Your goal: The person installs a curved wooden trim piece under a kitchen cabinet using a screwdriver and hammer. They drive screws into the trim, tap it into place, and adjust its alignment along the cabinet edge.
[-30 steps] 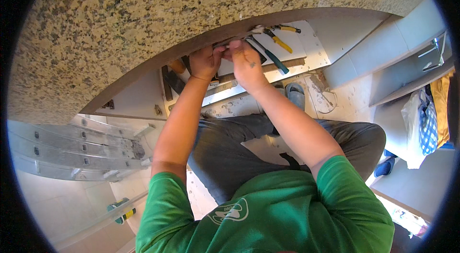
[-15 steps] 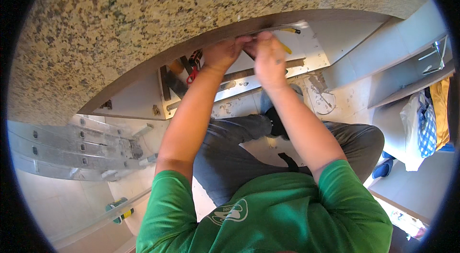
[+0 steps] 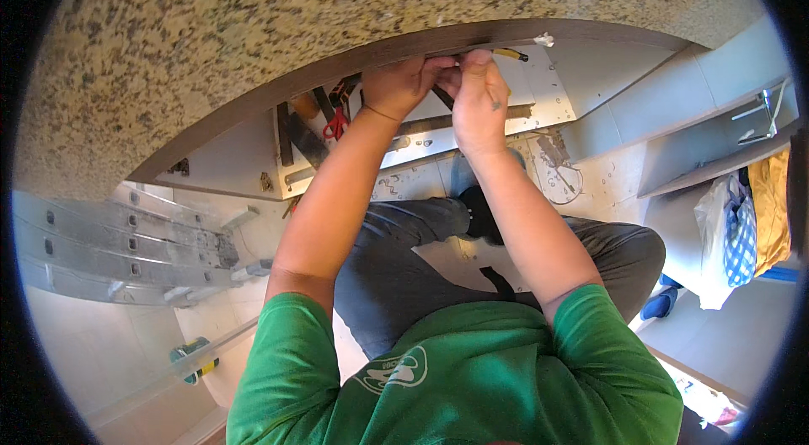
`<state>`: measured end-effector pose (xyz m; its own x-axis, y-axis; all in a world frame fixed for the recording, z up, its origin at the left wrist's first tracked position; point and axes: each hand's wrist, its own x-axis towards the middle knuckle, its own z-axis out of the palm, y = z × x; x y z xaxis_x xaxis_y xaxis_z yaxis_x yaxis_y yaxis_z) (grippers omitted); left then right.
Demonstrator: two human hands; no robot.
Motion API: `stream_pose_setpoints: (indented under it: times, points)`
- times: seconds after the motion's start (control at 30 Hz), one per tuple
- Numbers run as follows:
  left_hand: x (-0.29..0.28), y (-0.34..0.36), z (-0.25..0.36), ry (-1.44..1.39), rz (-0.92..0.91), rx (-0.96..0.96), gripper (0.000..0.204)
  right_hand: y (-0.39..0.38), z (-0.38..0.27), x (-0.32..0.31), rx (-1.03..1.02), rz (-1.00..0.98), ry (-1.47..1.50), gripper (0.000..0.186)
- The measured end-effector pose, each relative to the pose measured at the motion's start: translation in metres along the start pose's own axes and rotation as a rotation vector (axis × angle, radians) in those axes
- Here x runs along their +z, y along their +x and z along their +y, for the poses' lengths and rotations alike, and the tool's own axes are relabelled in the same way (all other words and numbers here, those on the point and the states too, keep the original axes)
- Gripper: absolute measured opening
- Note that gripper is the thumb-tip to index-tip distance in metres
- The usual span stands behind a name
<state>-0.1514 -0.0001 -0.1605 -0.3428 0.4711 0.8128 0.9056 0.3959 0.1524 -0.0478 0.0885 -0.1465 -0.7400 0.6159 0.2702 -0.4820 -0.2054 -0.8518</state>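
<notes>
Both arms reach up under the front edge of a speckled stone countertop (image 3: 253,32), into the cabinet opening. My left hand (image 3: 396,89) is closed, its fingertips meeting those of my right hand (image 3: 480,108) just below the dark cabinet rail (image 3: 354,64). My right hand is also closed, thumb and fingers pinched together. Whatever lies between the fingertips is too small and hidden to make out. Just right of the right fingers shows a yellow tool with a black end (image 3: 511,54). A small white crumpled bit (image 3: 544,40) sits on the rail.
Red-handled scissors or pliers (image 3: 335,123) and dark strips (image 3: 305,140) lie on the cabinet floor. Debris (image 3: 556,154) litters the tiles. A folded metal ladder (image 3: 126,247) is at left. Open shelving (image 3: 704,154) with hanging bags (image 3: 737,234) stands at right, near a blue shoe (image 3: 657,303).
My hands were blurred by motion and are now steadier, fingertips still together. The view has shifted slightly, and the white bit on the rail now shows.
</notes>
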Motion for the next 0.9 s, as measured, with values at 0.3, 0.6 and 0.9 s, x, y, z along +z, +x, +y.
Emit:
stream_pose_setpoints:
  times: [0.3,0.6,0.9]
  points:
    - [-0.015,-0.046,-0.032,-0.168,-0.045,-0.242,0.039,-0.02,0.026,0.028,-0.047,-0.185,-0.233,0.05]
    - [-0.046,-0.063,-0.069,0.088,0.091,-0.11,0.043,-0.025,0.049,0.057,-0.041,-0.252,-0.261,0.042]
    - [-0.045,-0.044,-0.04,0.032,-0.064,-0.177,0.045,-0.025,0.021,0.048,0.028,-0.127,-0.017,0.039]
